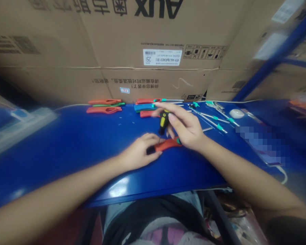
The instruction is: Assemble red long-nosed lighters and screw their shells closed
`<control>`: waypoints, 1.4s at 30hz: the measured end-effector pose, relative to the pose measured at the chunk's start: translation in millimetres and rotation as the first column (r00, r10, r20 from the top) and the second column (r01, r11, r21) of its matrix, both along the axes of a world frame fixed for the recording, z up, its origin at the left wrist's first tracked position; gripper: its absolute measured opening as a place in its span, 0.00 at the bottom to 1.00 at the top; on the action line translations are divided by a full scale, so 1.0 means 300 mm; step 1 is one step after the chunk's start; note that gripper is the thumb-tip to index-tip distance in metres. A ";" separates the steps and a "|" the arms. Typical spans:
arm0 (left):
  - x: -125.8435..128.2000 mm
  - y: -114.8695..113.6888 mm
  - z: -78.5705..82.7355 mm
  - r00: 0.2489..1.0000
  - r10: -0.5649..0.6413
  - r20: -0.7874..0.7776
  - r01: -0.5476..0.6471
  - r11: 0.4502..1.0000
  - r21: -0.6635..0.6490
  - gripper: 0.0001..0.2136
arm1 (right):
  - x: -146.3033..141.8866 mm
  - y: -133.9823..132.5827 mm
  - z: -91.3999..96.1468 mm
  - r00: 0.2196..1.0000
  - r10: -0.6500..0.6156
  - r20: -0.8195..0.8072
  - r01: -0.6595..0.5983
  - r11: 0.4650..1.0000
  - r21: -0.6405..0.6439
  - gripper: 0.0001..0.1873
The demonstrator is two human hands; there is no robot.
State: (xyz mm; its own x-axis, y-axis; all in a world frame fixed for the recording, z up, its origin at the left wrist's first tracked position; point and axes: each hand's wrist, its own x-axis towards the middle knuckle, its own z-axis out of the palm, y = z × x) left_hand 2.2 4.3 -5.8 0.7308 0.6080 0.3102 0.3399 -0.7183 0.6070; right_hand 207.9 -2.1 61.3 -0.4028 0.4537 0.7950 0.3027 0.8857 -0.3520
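My right hand (185,127) is closed round a short screwdriver (163,121) with a black and yellow handle, held nearly upright, its tip down on a red tool handle (167,144). That red handle lies flat on the blue table (73,143). My left hand (141,151) presses on the red handle's left end, fingers curled over it.
Along the table's far edge lie red handles (104,105), a blue handle (144,107), and several thin metal blades with green ends (214,117). A white oval object (236,113) sits to the right. Large cardboard boxes (153,47) stand behind. A white cable (283,173) runs off the right.
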 end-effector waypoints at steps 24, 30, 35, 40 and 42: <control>-0.007 0.001 0.008 0.999 -0.017 -0.050 0.019 0.999 0.035 0.17 | 0.002 0.015 -0.027 0.998 0.044 -0.034 -0.050 0.984 -0.171 0.20; -0.010 0.001 0.002 0.998 -0.009 -0.064 0.013 0.998 0.063 0.15 | -0.001 -0.003 -0.021 0.997 -0.067 -0.036 0.072 0.985 0.155 0.13; -0.010 0.000 -0.002 0.998 -0.009 -0.055 0.012 0.999 0.050 0.12 | -0.022 -0.028 -0.010 0.998 0.064 -0.024 -0.066 0.993 -0.093 0.17; -0.009 0.000 -0.004 0.998 -0.011 -0.058 0.013 0.999 0.036 0.10 | -0.018 -0.023 -0.021 0.998 -0.055 -0.027 0.060 0.966 0.250 0.12; -0.008 0.000 0.000 0.999 -0.016 -0.046 0.018 0.999 0.042 0.11 | -0.014 -0.024 -0.018 1.000 -0.025 0.000 0.024 0.970 0.240 0.14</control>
